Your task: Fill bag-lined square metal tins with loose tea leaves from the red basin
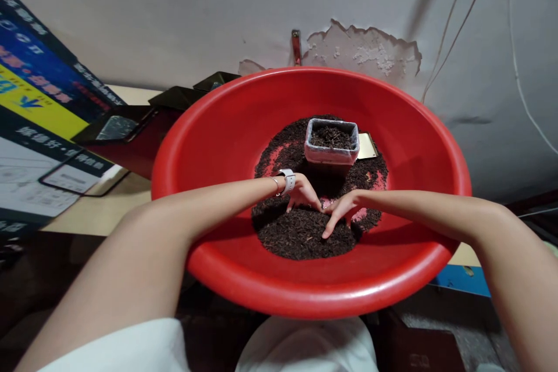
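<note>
A heap of loose dark dried leaves [300, 238], which looks like tea, covers the bottom of a large red plastic basin [322, 296]. My left hand [304, 193], with a white watch [286, 181] and a bracelet at the wrist, has its fingers apart and their tips in the leaves. My right hand [343, 209] meets it from the other side, thumb stretched out over the heap; some of its fingertips are hidden. Just beyond both hands stands a rectangular tub [333, 154] with leaves inside. A pale flat piece [367, 146] lies against its right side.
Dark open boxes [126, 128] and a large printed carton [35, 104] stand left of the basin. A peeling wall [209, 17] rises close behind, with thin cords [457, 26] hanging at the right. Part of a light tabletop [82, 215] shows under the boxes.
</note>
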`<action>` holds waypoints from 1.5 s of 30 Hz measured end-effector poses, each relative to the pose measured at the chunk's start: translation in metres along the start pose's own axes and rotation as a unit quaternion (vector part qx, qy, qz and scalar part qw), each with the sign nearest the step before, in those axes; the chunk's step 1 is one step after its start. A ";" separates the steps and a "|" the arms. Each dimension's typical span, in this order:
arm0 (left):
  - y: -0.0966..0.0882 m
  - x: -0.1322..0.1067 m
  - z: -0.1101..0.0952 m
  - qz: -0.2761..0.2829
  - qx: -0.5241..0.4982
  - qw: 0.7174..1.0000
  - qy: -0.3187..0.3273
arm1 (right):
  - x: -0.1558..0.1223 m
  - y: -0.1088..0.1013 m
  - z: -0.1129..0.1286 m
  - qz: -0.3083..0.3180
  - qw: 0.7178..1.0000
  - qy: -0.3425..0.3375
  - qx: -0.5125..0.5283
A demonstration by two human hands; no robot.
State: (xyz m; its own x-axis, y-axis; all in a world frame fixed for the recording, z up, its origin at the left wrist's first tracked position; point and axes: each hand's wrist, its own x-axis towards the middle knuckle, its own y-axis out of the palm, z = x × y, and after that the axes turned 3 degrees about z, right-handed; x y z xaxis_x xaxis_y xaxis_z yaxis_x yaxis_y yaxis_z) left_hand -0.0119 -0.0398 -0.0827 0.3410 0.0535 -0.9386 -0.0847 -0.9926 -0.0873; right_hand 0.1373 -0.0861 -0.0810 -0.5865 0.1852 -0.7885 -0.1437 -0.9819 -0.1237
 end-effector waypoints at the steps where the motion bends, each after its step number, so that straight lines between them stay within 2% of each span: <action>1: 0.002 -0.001 -0.001 0.022 -0.010 1.000 -0.001 | 0.002 0.002 0.000 0.044 0.997 0.007 0.055; 2: 0.003 -0.003 -0.003 0.043 -0.027 0.999 -0.003 | 0.004 0.004 0.001 0.080 0.990 0.014 0.115; 3: 0.004 -0.006 -0.004 0.055 -0.049 0.997 -0.004 | 0.006 0.005 0.003 0.090 0.981 0.013 0.169; 5: 0.003 -0.014 -0.008 0.055 -0.096 0.994 -0.001 | 0.008 0.007 0.010 0.039 0.972 -0.012 0.232; 7: -0.001 -0.027 -0.011 0.032 -0.123 0.992 0.012 | 0.004 0.005 0.023 -0.013 0.966 -0.029 0.257; 10: -0.011 -0.054 -0.016 -0.036 -0.130 0.990 0.031 | -0.016 -0.002 0.047 -0.081 0.970 -0.031 0.228; 14: -0.020 -0.095 -0.021 -0.193 -0.153 0.963 0.110 | -0.055 -0.015 0.073 -0.134 0.961 -0.103 0.217; 17: -0.025 -0.121 -0.025 -0.298 -0.181 0.919 0.184 | -0.079 -0.028 0.080 -0.166 0.949 -0.160 0.217; 19: -0.030 -0.131 -0.027 -0.407 -0.183 0.869 0.215 | -0.088 -0.040 0.081 -0.231 0.928 -0.192 0.220; 21: -0.035 -0.136 -0.029 -0.523 -0.182 0.796 0.245 | -0.091 -0.053 0.080 -0.321 0.882 -0.242 0.245; 23: -0.038 -0.135 -0.030 -0.590 -0.186 0.731 0.289 | -0.090 -0.064 0.078 -0.395 0.820 -0.298 0.286; 25: -0.039 -0.132 -0.032 -0.607 -0.194 0.696 0.331 | -0.087 -0.072 0.075 -0.435 0.774 -0.335 0.316; 27: -0.039 -0.129 -0.033 -0.598 -0.192 0.685 0.369 | -0.086 -0.077 0.073 -0.448 0.757 -0.348 0.325; 31: -0.037 -0.127 -0.034 -0.551 -0.190 0.683 0.441 | -0.090 -0.084 0.070 -0.468 0.763 -0.334 0.296; 34: -0.040 -0.126 -0.034 -0.519 -0.177 0.691 0.471 | -0.097 -0.086 0.070 -0.495 0.767 -0.336 0.233; 36: -0.044 -0.125 -0.032 -0.517 -0.166 0.689 0.480 | -0.101 -0.086 0.071 -0.508 0.767 -0.337 0.199; 40: -0.049 -0.125 -0.028 -0.550 -0.118 0.687 0.461 | -0.106 -0.084 0.073 -0.535 0.761 -0.328 0.164; 45: -0.038 -0.132 -0.026 -0.625 0.041 0.701 0.342 | -0.105 -0.087 0.072 -0.581 0.733 -0.331 0.123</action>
State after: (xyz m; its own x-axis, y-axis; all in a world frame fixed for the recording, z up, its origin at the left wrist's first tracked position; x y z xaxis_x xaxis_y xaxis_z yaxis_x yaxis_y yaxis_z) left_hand -0.0294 -0.0120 0.0536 0.5632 0.7828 0.2646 0.6365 -0.2068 -0.7430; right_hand 0.1544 -0.0170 0.0559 -0.1997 0.9505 0.2382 -0.9449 -0.1224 -0.3037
